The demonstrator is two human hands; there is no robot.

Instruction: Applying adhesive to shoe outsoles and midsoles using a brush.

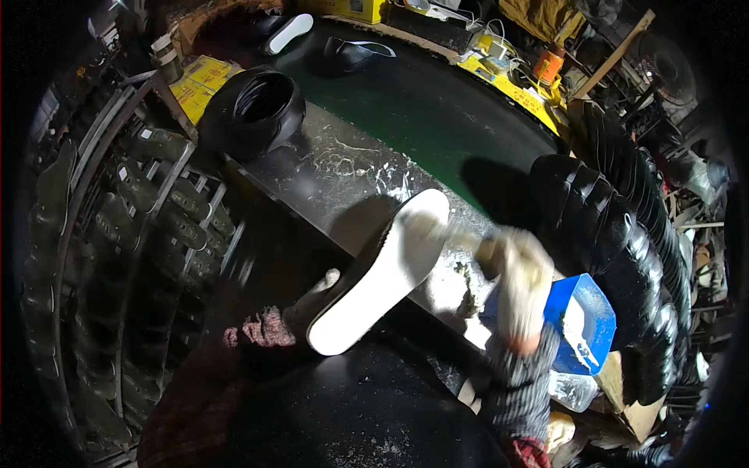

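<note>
Tilted across the middle of the view, a shoe [382, 277] has its white sole turned up towards me. My left hand [310, 295], in a light glove and mostly hidden behind the shoe, grips it from below on the left side. Over the bench on the right is my right hand [521, 277], gloved and smeared by motion. Its fingers are closed round a slim brush-like tool [464, 236], whose blurred tip reaches the upper part of the sole. Just right of that wrist stands a blue container [581, 324] with white stuff on its inner wall.
A dark bench [335, 152] with white smears runs diagonally behind the shoe. A black rubbery ring-shaped stack [253, 109] stands at its left end. Racks of dark shoe-shaped pieces [140, 195] fill the left. Shiny black pieces [601, 226] are stacked on the right. A white-soled shoe [290, 33] lies far back.
</note>
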